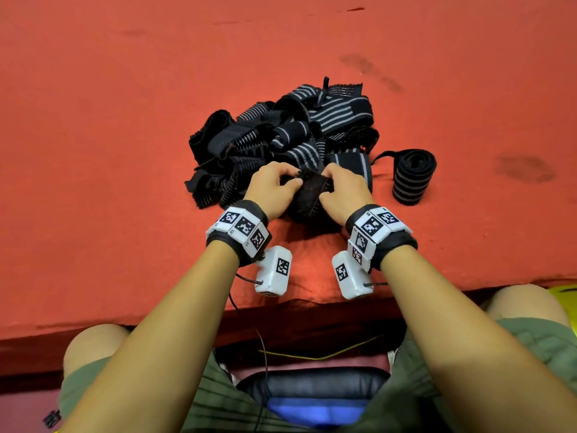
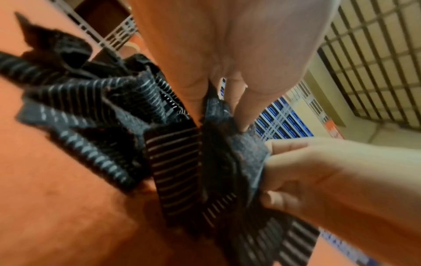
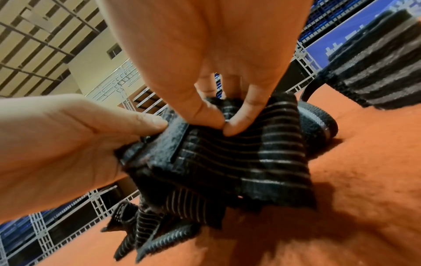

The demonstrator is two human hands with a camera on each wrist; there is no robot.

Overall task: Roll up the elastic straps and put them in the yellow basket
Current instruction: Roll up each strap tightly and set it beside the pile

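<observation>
Pinched between left hand (image 1: pixel 271 185) and right hand (image 1: pixel 341 188), near the front edge of the red felt-covered tabletop (image 1: pixel 131 145): the fuzzy end of a black ribbed elastic strap with thin grey stripes (image 1: pixel 312 190). Behind, toward the middle, a tangled heap of matching loose straps (image 1: pixel 281 135); just right of it, one tightly rolled striped strap (image 1: pixel 411 176), lying apart. Beyond, pale metal grating and blue shelving in wrist views; a yellow basket's corner (image 1: pixel 566 293) off the tabletop's right front.

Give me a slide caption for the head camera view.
Both hands pinch one strap end beside a rolled strap.
</observation>
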